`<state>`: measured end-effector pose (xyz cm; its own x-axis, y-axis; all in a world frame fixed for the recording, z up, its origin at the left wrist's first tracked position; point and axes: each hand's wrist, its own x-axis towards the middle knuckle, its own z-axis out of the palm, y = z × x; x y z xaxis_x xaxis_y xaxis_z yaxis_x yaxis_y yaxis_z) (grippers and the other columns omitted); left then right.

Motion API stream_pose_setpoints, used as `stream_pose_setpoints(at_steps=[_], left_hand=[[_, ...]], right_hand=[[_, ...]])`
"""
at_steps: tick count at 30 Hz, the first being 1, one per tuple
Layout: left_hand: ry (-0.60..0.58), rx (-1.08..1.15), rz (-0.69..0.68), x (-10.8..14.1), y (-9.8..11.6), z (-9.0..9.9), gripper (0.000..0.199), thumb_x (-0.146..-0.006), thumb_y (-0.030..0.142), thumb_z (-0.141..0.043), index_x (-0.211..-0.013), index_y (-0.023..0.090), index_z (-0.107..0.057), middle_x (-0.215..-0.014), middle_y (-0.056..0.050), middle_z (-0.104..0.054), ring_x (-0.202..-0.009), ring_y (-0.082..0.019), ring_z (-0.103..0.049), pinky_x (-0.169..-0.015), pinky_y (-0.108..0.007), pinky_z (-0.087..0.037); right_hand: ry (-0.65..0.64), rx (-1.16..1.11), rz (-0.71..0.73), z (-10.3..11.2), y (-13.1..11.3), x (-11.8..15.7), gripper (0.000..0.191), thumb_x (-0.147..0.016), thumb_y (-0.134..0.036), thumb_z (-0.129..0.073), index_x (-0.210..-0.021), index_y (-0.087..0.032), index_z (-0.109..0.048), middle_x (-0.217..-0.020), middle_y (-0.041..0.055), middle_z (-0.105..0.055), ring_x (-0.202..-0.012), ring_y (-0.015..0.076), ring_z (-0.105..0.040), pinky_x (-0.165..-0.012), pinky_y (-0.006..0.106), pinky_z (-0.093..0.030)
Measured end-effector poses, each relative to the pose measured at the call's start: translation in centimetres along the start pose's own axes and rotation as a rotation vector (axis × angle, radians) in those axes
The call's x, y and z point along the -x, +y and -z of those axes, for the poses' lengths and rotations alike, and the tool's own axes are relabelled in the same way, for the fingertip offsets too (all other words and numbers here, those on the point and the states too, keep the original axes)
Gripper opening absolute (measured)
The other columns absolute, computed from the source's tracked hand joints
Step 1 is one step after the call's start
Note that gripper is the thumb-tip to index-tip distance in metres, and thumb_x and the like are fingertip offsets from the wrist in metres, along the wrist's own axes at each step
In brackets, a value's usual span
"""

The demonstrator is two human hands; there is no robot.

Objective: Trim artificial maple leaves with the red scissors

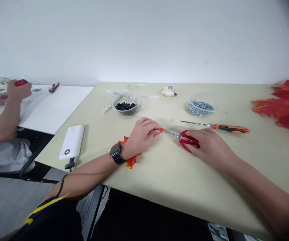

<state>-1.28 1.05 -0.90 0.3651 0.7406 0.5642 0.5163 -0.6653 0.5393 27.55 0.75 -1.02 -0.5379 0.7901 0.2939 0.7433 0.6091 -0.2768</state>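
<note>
My left hand (144, 135) pinches a small piece of an orange-red leaf (162, 129), with a dark watch on the wrist. More of an orange leaf (131, 162) shows on the table beneath that wrist. My right hand (211, 147) is closed on the red handles of a pair of scissors (189, 140). The scissor blades point left and reach the leaf piece at my left fingertips. Behind my right hand lies a screwdriver (234, 129) with an orange and black handle.
Behind my hands are a bowl of black parts (126, 107), clear strips (136, 85), a bowl of screws (200, 108) and a white part (168, 91). A power bank (72, 142) is left, red leaves (285, 102) right. Another person's hand (18, 90) holds a red object at far left.
</note>
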Motion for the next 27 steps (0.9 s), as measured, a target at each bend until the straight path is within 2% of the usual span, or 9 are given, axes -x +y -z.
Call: stream_pose_setpoints(at_steps=[6, 16, 23, 27], left_hand=[[0.06, -0.001, 0.011, -0.4, 0.1, 0.2, 0.011, -0.102, 0.021, -0.059, -0.097, 0.021, -0.068, -0.098, -0.003, -0.075, -0.093, -0.019, -0.064, -0.091, -0.036, -0.051], [0.037, -0.064, 0.038, -0.4, 0.8, 0.8, 0.016, -0.104, 0.025, -0.054, -0.099, 0.022, -0.068, -0.1, -0.004, -0.074, -0.096, -0.021, -0.062, -0.093, -0.04, -0.049], [0.028, -0.072, 0.055, -0.6, 0.7, 0.8, 0.015, -0.102, 0.02, -0.054, -0.097, 0.022, -0.068, -0.098, -0.004, -0.074, -0.096, -0.021, -0.062, -0.094, -0.04, -0.049], [0.06, -0.07, 0.077, -0.8, 0.4, 1.1, 0.015, -0.101, 0.018, -0.055, -0.094, 0.021, -0.068, -0.092, -0.002, -0.073, -0.092, -0.02, -0.061, -0.091, -0.038, -0.048]], right_hand=[[-0.019, -0.007, -0.05, 0.1, -0.1, -0.1, 0.023, -0.095, -0.039, -0.058, -0.107, -0.023, -0.069, -0.097, 0.005, -0.078, -0.083, 0.0253, -0.069, -0.087, 0.044, -0.048], [0.028, 0.032, -0.047, 0.8, -0.6, -0.3, 0.021, -0.096, -0.035, -0.056, -0.108, -0.023, -0.069, -0.101, 0.0069, -0.079, -0.085, 0.0265, -0.072, -0.087, 0.045, -0.051], [0.017, 0.032, -0.065, 0.9, -0.6, -0.2, 0.02, -0.097, -0.034, -0.056, -0.107, -0.022, -0.068, -0.106, 0.0075, -0.078, -0.09, 0.0269, -0.072, -0.089, 0.045, -0.051], [0.023, 0.023, -0.082, 1.0, -0.3, -0.2, 0.02, -0.096, -0.034, -0.057, -0.107, -0.022, -0.068, -0.1, 0.0063, -0.078, -0.088, 0.0261, -0.071, -0.089, 0.044, -0.05]])
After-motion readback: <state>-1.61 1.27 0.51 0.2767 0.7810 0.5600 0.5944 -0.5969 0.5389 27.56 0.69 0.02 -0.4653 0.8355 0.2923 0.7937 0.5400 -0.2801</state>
